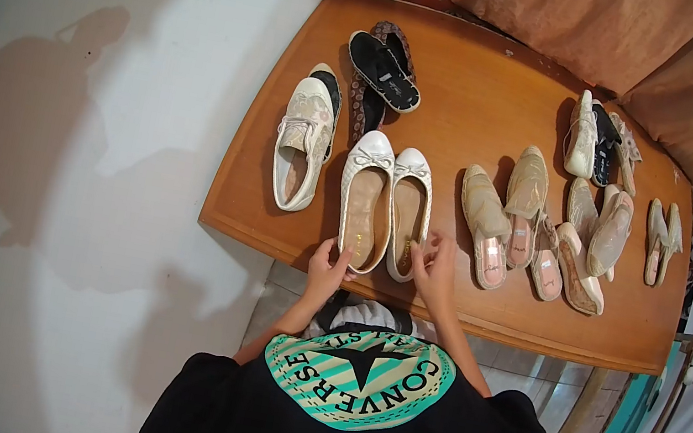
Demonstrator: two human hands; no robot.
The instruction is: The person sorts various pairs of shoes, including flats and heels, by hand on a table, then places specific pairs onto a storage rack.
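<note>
Side by side on the table, toes pointing away from me, stand two white ballet flats with bows: the left flat (374, 162) and the right flat (414, 167). My left hand (328, 271) holds the left flat at its heel, thumb near the inner edge. At the heel of the right flat, my right hand (435, 271) has its thumb and fingers closed on the outer side. To the left of the pair is a cream lace-up shoe (306, 174), with a dark shoe partly hidden behind it.
The brown wooden table (472, 81) meets a white wall at left and brown curtains (566, 23) behind. A black slipper (384, 72) lies on patterned footwear at the back left. Beige plastic-wrapped mules (528, 188) and several other shoes occupy the right side.
</note>
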